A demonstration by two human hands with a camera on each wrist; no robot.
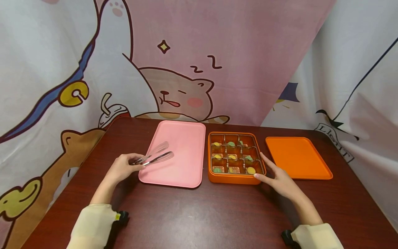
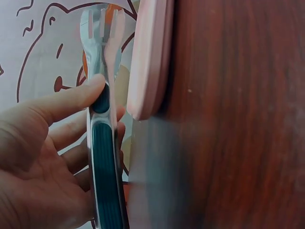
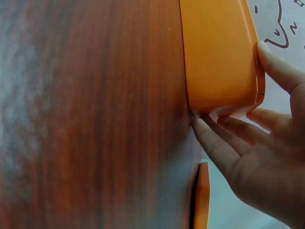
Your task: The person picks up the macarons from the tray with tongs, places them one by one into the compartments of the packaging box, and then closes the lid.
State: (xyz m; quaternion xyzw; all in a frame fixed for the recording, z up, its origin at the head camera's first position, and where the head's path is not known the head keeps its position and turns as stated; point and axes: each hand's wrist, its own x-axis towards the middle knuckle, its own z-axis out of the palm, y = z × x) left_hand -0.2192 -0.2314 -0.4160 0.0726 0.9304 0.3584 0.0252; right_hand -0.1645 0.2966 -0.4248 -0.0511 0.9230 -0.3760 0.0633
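My left hand (image 1: 124, 167) holds a pair of metal tongs (image 1: 160, 157) over the left edge of the pink tray (image 1: 185, 148). Dark green grips line the handles of the tongs (image 2: 106, 167) in the left wrist view, and their slotted ends stand apart with nothing between them. Right of the tray sits an orange box (image 1: 236, 179) with a compartmented insert, its cells containing small yellow, green and patterned pieces. At the box's near right corner rests my right hand (image 1: 281, 181). Its thumb touches the rim, and its extended fingers (image 3: 214, 140) lie against the side wall.
A flat orange tray or lid (image 1: 298, 157) lies on the table to the right of the box. The dark wooden table (image 1: 192, 218) reaches back to a cartoon-printed curtain (image 1: 236, 52).
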